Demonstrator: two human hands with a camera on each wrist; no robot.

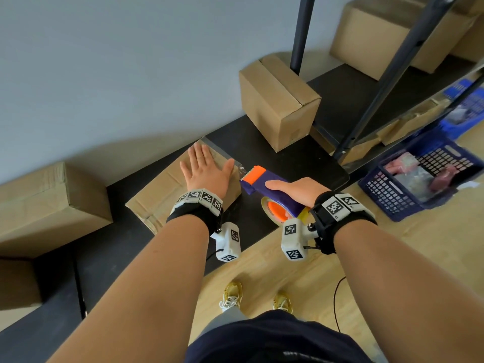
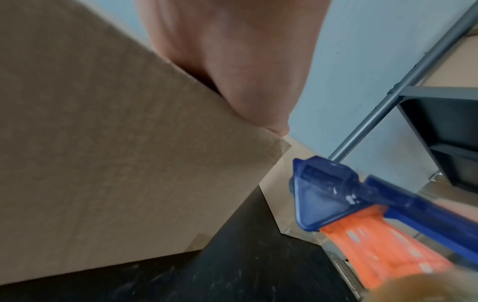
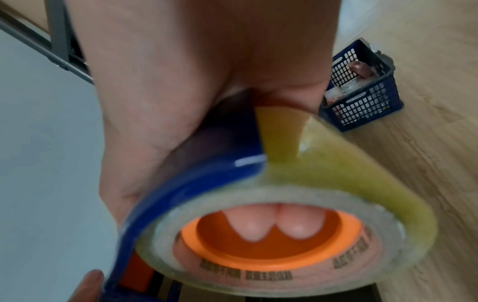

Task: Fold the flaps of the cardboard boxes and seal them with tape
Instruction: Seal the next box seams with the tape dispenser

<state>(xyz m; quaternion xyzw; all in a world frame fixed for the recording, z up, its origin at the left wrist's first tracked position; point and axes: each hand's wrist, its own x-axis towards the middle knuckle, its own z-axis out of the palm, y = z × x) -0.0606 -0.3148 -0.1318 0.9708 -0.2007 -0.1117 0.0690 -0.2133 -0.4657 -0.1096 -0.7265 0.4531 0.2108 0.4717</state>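
Beyond the right hand (image 1: 296, 191), on the wooden floor to its outer side, a blue lattice crate (image 1: 392, 195) holds clear plastic packets with pink contents; what they are cannot be told. A second blue crate (image 1: 463, 111) lies farther back, its contents blurred. The cardboard box (image 1: 167, 189) under the left hand (image 1: 207, 171) is closed, flaps down, with a strip of clear tape (image 1: 222, 151) along its top seam running out past the thumb. It rests on a black platform (image 1: 262, 218).

The left hand lies flat, fingers spread and straight, palm pressing the box top. The right hand is wrapped round the tape dispenser (image 1: 267, 191): thumb on the blue frame, and two fingertips (image 3: 297, 224) show inside the orange core in the right wrist view. The tape roll (image 3: 284, 204) carries dark printed characters round its inner ring, too blurred to read. Black-and-white square markers cover both wristbands.

The dispenser's long axis runs from the roll at the wrist to the orange toothed blade (image 1: 255, 174), which points at the box edge just beside the left thumb. The box's long axis lies obliquely across the platform. Further closed cardboard boxes (image 1: 277, 100) stand beyond both hands.
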